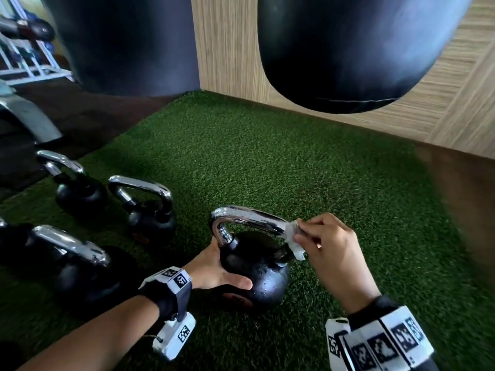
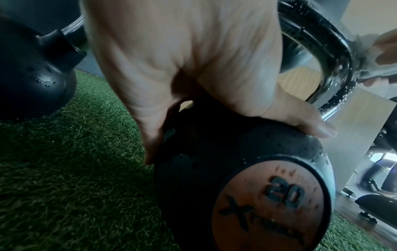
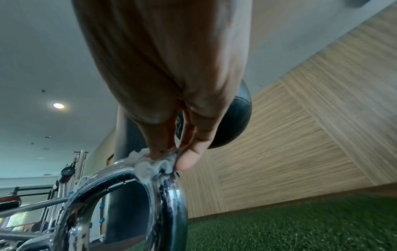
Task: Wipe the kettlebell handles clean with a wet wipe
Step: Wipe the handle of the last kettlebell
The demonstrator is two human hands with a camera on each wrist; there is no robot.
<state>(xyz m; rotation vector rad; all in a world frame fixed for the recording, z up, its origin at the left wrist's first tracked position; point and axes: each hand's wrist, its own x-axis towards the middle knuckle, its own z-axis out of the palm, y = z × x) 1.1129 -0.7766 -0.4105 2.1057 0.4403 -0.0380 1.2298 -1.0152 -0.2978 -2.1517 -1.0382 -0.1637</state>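
Observation:
A black kettlebell (image 1: 263, 274) with an orange "20" face (image 2: 270, 205) stands on the green turf. Its chrome handle (image 1: 249, 216) is beaded with water. My right hand (image 1: 329, 245) pinches a white wet wipe (image 1: 293, 238) around the handle's right bend (image 3: 169, 191); the wipe (image 3: 150, 163) is bunched under thumb and fingers. My left hand (image 1: 217, 269) cups the left side of the ball, thumb (image 2: 300, 120) across its top, other fingers hidden behind it.
Three more chrome-handled kettlebells (image 1: 80, 194), (image 1: 150, 212), (image 1: 80, 266) stand on the turf to the left. Two black punching bags (image 1: 348, 49), (image 1: 126, 44) hang above the far turf. A wood-panel wall (image 1: 442, 103) borders the right. Turf (image 1: 267, 162) beyond the kettlebell is open.

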